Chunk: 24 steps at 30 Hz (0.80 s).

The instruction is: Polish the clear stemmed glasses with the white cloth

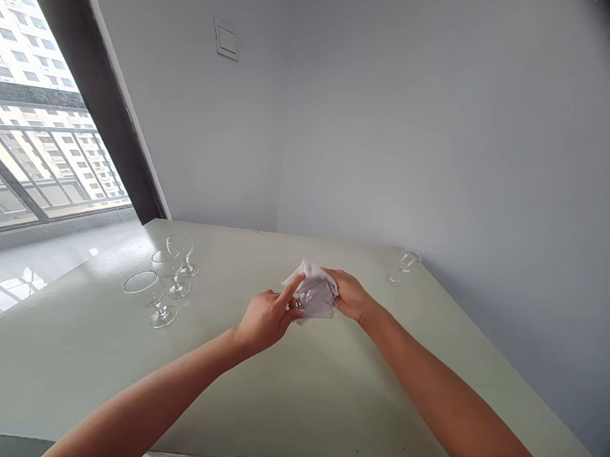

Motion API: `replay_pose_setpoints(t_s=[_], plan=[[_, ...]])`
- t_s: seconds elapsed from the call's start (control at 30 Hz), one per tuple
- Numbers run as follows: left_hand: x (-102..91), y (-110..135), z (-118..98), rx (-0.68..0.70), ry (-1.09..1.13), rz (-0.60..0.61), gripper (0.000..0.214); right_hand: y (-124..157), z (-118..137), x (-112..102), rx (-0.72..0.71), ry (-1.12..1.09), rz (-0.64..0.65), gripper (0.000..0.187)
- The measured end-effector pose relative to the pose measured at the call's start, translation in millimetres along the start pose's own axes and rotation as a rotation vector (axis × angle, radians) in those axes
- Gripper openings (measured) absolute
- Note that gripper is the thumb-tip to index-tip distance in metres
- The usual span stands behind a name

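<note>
Above the middle of the table I hold a clear stemmed glass (318,301) on its side, partly wrapped in a white cloth (311,271). My left hand (269,317) pinches the glass near its stem, with the index finger stretched onto the cloth. From the other side, my right hand (350,295) is closed around the cloth at the bowl end; its fingertips are hidden behind cloth and glass. To the left stand three more stemmed glasses, the nearest glass (162,315) upright on its foot.
Another small stemmed glass (408,261) is at the far right corner of the pale green table (279,401), seemingly tilted. Grey walls (413,125) meet behind the table, with a light switch (226,40) on the left one. A window (43,113) lies at far left.
</note>
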<state>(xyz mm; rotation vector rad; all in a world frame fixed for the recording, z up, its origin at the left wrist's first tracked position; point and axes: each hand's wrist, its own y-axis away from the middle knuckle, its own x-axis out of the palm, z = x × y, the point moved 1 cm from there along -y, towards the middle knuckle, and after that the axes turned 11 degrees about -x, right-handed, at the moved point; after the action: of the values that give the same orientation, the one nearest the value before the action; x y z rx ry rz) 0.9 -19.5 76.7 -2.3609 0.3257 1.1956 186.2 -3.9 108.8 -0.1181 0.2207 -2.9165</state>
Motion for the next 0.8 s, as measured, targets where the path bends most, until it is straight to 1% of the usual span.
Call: replay_pose_setpoints(t_s=[0.07, 0.1, 0.13, 0.2, 0.3, 0.37, 0.4, 0.43, 0.47, 0.53, 0.6, 0.67, 0.73, 0.77, 0.8], plan=[[2.4, -6, 0, -0.094, 0.085, -0.022, 0.052, -2, -12, 6, -0.006, -0.273, -0.195, 0.026], [4.4, -11, 1, -0.150, 0.131, -0.039, 0.053, -1, -18, 12, -0.031, -0.348, -0.253, 0.025], [6.8, -15, 1, -0.201, 0.177, -0.058, 0.054, 1, -23, 18, -0.057, -0.388, -0.273, 0.024], [13.5, -25, 0, -0.268, 0.252, -0.106, 0.056, 7, -30, 31, -0.111, -0.392, -0.249, 0.028], [26.9, -35, -6, -0.258, 0.258, -0.233, 0.053, 13, -38, 43, -0.176, -0.336, -0.200, 0.034], [35.5, -36, -13, -0.225, 0.200, -0.325, 0.051, 15, -45, 44, -0.168, -0.334, -0.191, 0.037], [38.6, -35, -17, -0.212, 0.173, -0.351, 0.051, 15, -49, 42, -0.145, -0.346, -0.186, 0.037], [40.6, -34, -20, -0.204, 0.163, -0.350, 0.052, 15, -53, 38, -0.117, -0.363, -0.181, 0.037], [41.2, -34, -22, -0.203, 0.181, -0.315, 0.054, 15, -56, 34, -0.088, -0.381, -0.178, 0.035], [38.8, -35, -22, -0.252, 0.336, -0.160, 0.056, 17, -61, 24, -0.029, -0.410, -0.183, 0.033], [33.3, -38, -18, -0.361, 0.632, 0.039, 0.056, 19, -62, 15, 0.022, -0.433, -0.155, 0.034], [28.0, -43, -13, -0.448, 0.955, 0.213, 0.054, 21, -62, 10, 0.078, -0.465, -0.053, 0.035], [25.4, -47, -6, -0.467, 1.170, 0.304, 0.055, 22, -64, 9, 0.124, -0.473, 0.051, 0.036], [25.2, -48, -3, -0.470, 1.223, 0.314, 0.055, 21, -65, 8, 0.137, -0.449, 0.079, 0.037], [25.7, -49, 2, -0.484, 1.249, 0.300, 0.054, 20, -67, 7, 0.135, -0.399, 0.087, 0.038]])
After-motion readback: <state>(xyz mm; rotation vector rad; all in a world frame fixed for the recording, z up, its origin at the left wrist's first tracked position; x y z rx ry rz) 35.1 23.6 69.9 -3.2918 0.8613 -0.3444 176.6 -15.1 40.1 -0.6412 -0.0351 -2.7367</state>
